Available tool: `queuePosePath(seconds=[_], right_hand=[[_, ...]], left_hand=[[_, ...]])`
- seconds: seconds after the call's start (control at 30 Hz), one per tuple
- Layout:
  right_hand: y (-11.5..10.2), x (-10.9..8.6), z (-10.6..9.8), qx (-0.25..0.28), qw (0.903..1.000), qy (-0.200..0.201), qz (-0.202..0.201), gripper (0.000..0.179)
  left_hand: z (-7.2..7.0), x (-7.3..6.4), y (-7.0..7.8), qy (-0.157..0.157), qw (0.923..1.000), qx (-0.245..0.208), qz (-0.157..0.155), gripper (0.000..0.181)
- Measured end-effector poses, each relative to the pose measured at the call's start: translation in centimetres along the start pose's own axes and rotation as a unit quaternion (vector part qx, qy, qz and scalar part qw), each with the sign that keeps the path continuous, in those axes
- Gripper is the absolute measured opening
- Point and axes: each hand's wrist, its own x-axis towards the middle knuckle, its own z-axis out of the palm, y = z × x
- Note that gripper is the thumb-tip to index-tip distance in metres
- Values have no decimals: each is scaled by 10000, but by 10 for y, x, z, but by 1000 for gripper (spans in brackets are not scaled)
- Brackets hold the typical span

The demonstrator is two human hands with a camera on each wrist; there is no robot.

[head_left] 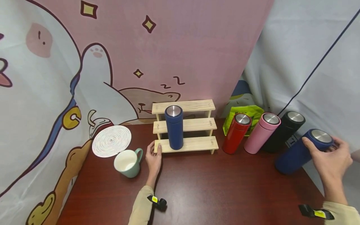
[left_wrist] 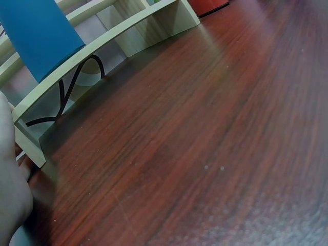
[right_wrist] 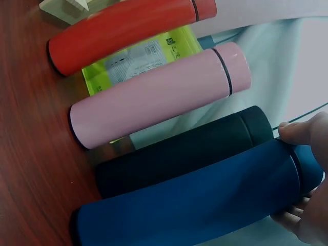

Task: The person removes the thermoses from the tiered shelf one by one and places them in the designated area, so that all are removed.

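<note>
My right hand (head_left: 333,159) grips a blue thermos (head_left: 293,156) near its steel-topped lid, thumb on one side and fingers on the other. The thermos stands on the table beside a black thermos (right_wrist: 179,151). At the left end of the lowest tier of a three-step wooden rack (head_left: 197,143), my left hand (head_left: 154,159) pinches the board, thumb on top. A second blue thermos (head_left: 175,131) stands upright on that tier. In the left wrist view, only part of the left hand (left_wrist: 13,189) shows at the edge.
A pink thermos (head_left: 258,136) and a red thermos (head_left: 234,137) stand right of the rack, with a green-yellow packet (head_left: 253,109) behind them. Left of the rack are a green mug (head_left: 130,170) and a round woven mat (head_left: 111,140). Cloth hangs behind and at both sides.
</note>
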Motion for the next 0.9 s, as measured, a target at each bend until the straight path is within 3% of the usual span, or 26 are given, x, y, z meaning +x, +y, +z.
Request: queuePosePath(seconds=[0.47, 0.73, 0.9], right_hand=[[4, -5, 3, -36, 10000, 1, 10, 83], [1, -9, -1, -123, 9999, -14, -76, 80], [-10, -5, -4, 86, 9987, 212, -460, 71]], left_hand=[[2, 3, -5, 30, 9997, -225, 124, 39], [1, 0, -1, 55, 10000, 6, 58, 39], [0, -2, 2, 11, 10000, 51, 36, 40]])
